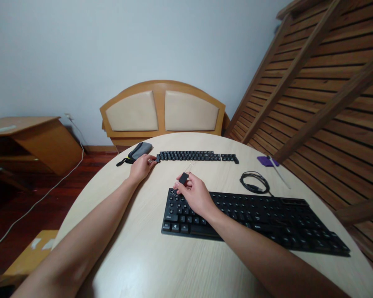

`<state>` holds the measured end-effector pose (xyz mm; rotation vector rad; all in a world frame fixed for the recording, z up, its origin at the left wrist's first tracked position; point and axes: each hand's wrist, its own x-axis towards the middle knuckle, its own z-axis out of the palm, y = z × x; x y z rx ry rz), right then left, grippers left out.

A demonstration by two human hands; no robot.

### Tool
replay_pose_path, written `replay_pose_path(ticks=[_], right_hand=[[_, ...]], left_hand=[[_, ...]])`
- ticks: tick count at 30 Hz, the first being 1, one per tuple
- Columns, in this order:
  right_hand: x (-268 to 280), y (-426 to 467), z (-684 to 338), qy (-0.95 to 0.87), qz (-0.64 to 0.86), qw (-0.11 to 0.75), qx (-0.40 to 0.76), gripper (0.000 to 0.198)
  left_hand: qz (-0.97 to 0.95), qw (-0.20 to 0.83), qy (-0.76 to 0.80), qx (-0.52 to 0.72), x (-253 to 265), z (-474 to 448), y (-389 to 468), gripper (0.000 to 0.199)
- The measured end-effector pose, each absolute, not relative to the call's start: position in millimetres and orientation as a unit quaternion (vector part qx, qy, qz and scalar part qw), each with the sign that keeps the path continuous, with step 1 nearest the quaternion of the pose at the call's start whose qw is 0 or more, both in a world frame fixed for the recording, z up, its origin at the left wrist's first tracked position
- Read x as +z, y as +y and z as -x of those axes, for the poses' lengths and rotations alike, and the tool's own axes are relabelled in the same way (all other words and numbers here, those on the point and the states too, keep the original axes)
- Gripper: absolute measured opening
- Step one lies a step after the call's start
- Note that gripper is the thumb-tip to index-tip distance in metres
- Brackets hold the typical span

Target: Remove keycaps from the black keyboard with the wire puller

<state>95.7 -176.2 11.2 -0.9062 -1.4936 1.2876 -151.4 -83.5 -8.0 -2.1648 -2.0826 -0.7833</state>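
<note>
At the left end of the lined-up loose keycaps point(186, 156), my left hand point(140, 169) pinches a small black keycap point(158, 158) against the tabletop. Over the upper left corner of the black keyboard point(251, 221), my right hand point(196, 193) is closed around a larger dark keycap point(183, 178). Thin wire loops point(190, 166) stick out past these fingers and look like a keycap puller; its handle is hidden in the hand. Many of the keyboard's upper keys are bare stems, while keycaps still sit along its lower left rows.
A grey and black zip pouch point(139, 151) lies left of the keycaps. On the right are a coiled black cable point(254, 182), a purple cloth point(267, 161) and a thin white stick point(279, 173). The round table point(136, 248) stands before a wooden headboard point(161, 87) and slatted panel point(323, 103).
</note>
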Motion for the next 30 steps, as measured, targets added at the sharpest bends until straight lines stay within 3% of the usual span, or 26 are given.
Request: replay_pose_path(ticks=[11,16,24,27,30], right_hand=[[11.8,-177.4,-97.5,-0.621,0.366,0.457,0.521,0.009],[17.7,-176.4,-98.9,-0.632,0.372,0.441,0.517,0.009],[41.0,-181.8,-122.9,-0.748,0.355,0.287,0.483,0.014],[36.9,-186.1,-131.2,-0.756,0.357,0.301,0.459,0.014],[27.1,-189.5,-133.3,-0.730,0.360,0.348,0.466,0.021]], left_hand=[[0.682,-0.009,-0.658,-0.319,-1.3,144.1,-97.0,0.026],[0.713,-0.111,-0.604,-0.338,16.2,126.5,-114.2,0.019],[0.760,-0.274,-0.491,-0.324,19.8,82.0,-164.1,0.011],[0.755,-0.324,-0.472,-0.319,20.9,74.5,-181.8,0.012],[0.791,-0.296,-0.464,-0.266,26.7,74.8,-192.2,0.016]])
